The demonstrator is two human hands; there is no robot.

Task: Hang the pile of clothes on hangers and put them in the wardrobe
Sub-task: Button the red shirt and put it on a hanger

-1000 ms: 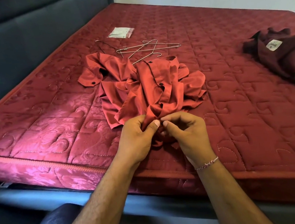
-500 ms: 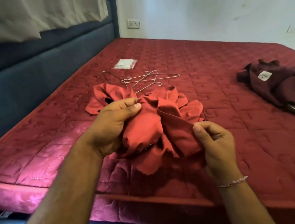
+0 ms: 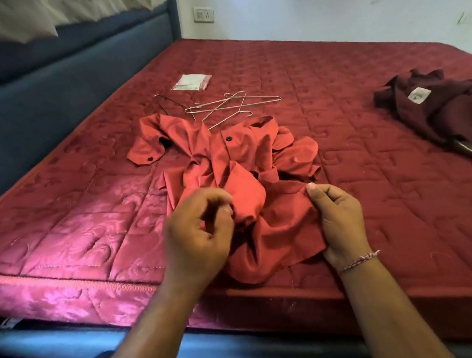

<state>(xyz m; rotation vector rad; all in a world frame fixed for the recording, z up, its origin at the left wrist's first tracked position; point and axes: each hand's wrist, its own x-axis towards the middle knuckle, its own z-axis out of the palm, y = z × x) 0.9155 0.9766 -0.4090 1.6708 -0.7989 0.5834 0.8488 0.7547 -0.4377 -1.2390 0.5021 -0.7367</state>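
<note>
A crumpled red shirt (image 3: 227, 162) is shown lying on the near half of a red mattress (image 3: 336, 85), its lower hem drawn toward the near edge. The hem is gripped at two places: folds are bunched in the curled fingers of the left hand (image 3: 198, 236), and an edge is pinched between thumb and fingers of the right hand (image 3: 339, 220). Just beyond the collar, several wire hangers (image 3: 232, 105) are seen lying crossed over one another, one of them partly under the shirt. A dark maroon garment (image 3: 438, 108) is seen well apart at the right, and a small packet (image 3: 192, 81) beyond the hangers.

Risks, as judged: the shirt is still twisted, so a lift by the hem may leave sleeves turned in or tangled. The hanger under the cloth may be dragged along or snagged. Since the hangers are interlocked, several may be raised together when one is taken.
</note>
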